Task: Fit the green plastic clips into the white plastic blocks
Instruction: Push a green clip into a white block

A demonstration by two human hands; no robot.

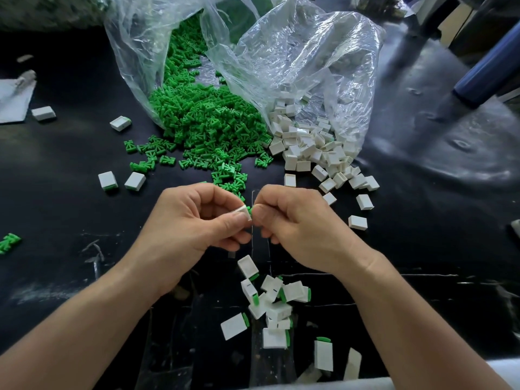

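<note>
At frame centre the left hand (pixel 194 220) pinches a white block (pixel 243 212) between thumb and curled fingers. The right hand (pixel 295 226), fingers curled together, pinches a green clip (pixel 250 210) right at the block's end. Only a sliver of green shows, so the clip seems partly in, though I cannot tell how deep. I judge the job to be at an early stage. A small done pile (pixel 275 302) of blocks with green ends lies at lower centre, and a few more such blocks sit at middle left (pixel 107 180). A big clip heap (pixel 208 119) at upper centre and a block heap (pixel 315 147) to its right spill from clear bags (pixel 295 52), not yet fitted. All rests on a black table (pixel 422 220). A grey sheet (pixel 14 99) lies at upper left and a blue bar (pixel 489 71) at upper right, both well away from the hands. Nothing blocks the work, but the done pile sits just below the wrists, where a forearm could scatter it.
</note>
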